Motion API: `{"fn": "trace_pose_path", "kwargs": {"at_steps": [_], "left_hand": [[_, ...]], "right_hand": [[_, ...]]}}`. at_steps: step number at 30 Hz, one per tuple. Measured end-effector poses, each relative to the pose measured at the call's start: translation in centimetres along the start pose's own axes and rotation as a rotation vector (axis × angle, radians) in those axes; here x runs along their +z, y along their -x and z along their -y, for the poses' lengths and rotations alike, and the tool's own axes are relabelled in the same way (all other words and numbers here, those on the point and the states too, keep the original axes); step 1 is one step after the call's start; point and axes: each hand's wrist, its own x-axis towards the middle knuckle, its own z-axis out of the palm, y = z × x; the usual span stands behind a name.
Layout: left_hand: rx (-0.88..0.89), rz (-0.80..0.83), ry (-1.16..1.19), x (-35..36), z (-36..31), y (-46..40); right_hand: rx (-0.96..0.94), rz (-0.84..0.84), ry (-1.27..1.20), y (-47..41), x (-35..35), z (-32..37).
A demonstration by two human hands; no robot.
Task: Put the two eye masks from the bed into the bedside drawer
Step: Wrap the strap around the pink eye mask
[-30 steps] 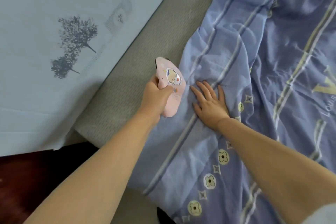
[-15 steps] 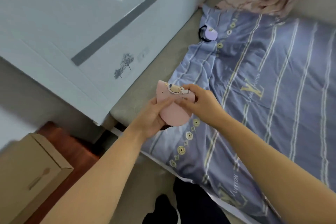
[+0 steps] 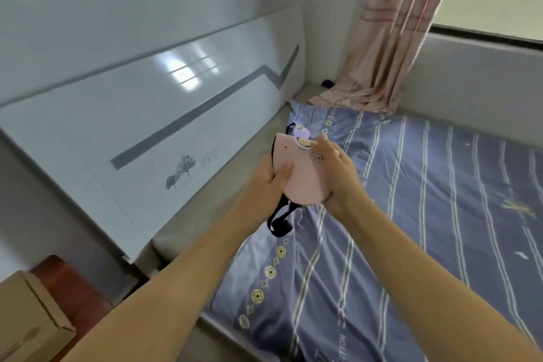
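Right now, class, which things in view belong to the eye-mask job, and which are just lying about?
Job: pink mask, held by left hand and right hand; purple mask on the bed.
Lying about: box, curtain, headboard.

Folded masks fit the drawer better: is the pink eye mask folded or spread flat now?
Folded in half: the pink eye mask shows a single rounded lobe, pinched between the left hand and right hand.

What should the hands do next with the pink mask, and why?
Probably let the right hand go and reach for the purple mask, keeping the pink mask in the left hand. Both hands hold the pink one above the bed, its black strap dangling, while the purple one lies near the headboard. No drawer is in view.
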Motion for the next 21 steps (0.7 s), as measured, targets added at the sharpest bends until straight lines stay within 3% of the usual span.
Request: {"fn": "trace_pose_path", "kwargs": {"at_steps": [2,4,9,13,16,18,19,21], "left_hand": [[-0.028,-0.062,0.079,1.1,-0.4,-0.3],[-0.058,0.011,0.140,1.2,-0.3,-0.4],[-0.321,0.393,0.178,1.0,-0.4,0.6],[-0.386,0.247,0.308,1.0,-0.1,1.3],[-0.424,-0.028,0.709,1.4,-0.3,1.2],[-0.349,-0.146,0.998,1.4,-1.0,1.1],[-0.305,-0.109,1.128,1.3,-1.5,1.1],[-0.317,0.136,1.200,1.3,-2.2,1.5]], "right_hand": [[0.067,0.169,-0.063,0.7,-0.9,0.8],[0.040,0.239,0.060,1.0,-1.8,1.3],[-0.063,0.097,0.108,0.5,-3.5,1.9],[-0.109,-0.046,0.101,-0.3,-4.8,1.7],[-0.115,-0.053,0.172,-0.5,-5.7,1.2],[-0.122,-0.017,0.203,-0.4,-5.9,0.7],[-0.127,-0.008,0.221,-0.4,-5.8,0.5],[-0.142,-0.020,0.256,-0.4,-5.6,0.2]]}}
